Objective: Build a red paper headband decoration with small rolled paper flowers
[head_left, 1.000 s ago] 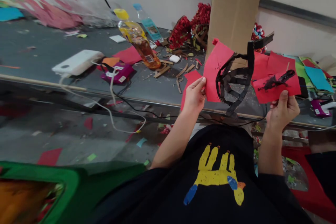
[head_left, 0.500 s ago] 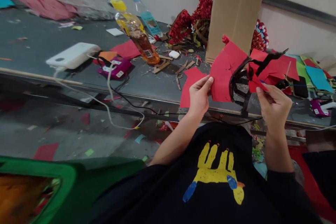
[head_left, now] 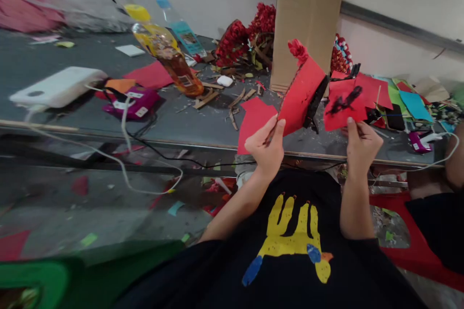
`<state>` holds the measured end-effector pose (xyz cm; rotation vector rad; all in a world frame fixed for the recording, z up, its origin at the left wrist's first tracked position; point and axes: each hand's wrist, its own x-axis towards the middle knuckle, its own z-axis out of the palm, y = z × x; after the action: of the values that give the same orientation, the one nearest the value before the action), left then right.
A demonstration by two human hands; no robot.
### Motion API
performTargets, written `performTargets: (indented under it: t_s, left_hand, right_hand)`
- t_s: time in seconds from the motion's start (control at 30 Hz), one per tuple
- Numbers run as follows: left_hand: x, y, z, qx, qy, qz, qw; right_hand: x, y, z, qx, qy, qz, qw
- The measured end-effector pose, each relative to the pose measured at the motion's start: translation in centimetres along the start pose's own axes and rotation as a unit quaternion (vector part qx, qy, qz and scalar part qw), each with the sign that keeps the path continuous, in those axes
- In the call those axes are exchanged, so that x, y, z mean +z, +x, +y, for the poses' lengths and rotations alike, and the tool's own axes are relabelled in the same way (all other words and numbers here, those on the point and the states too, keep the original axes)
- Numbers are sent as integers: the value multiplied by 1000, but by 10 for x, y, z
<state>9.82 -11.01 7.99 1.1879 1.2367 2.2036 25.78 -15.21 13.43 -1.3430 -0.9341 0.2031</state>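
"What's hard to see?"

"The red piece (head_left: 302,94), raised above the surface (head_left: 213,116) near its front edge. It's tilted, so most of the black strips (head_left: 316,101) behind it are hidden."

"And each grip?"

"The left hand (head_left: 266,147) pinches the red piece's near edge between thumb and fingers. The right hand (head_left: 362,145) pinches the bottom of a paper (head_left: 337,118); some fingertips are hidden behind it."

"Textures?"

"The red piece looks smooth, with a ruffled tuft (head_left: 297,50) at its top corner. The paper is flat, with a rough black smear (head_left: 346,100)."

"Beyond?"

"2 clear bottles (head_left: 168,55) and tall, flat cardboard (head_left: 308,14), its top cut off. A green bin (head_left: 60,270) is cropped at lower left."
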Motion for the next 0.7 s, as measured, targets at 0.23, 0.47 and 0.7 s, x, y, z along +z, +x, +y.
performTargets:
  t_s: [0.23, 0.47, 0.7]
  left_hand:
    - [-9, -5, 9, 171, 21, -44, 984]
    - [-12, -6, 16, 225, 43, -79, 970]
    - [-11, -8, 13, 231, 47, -58, 970]
  right_hand:
    - [20, -8, -4, 81, 169, -96, 978]
    - [19, -6, 1, 126, 241, -104, 957]
    - [17, -5, 10, 145, 258, -112, 949]
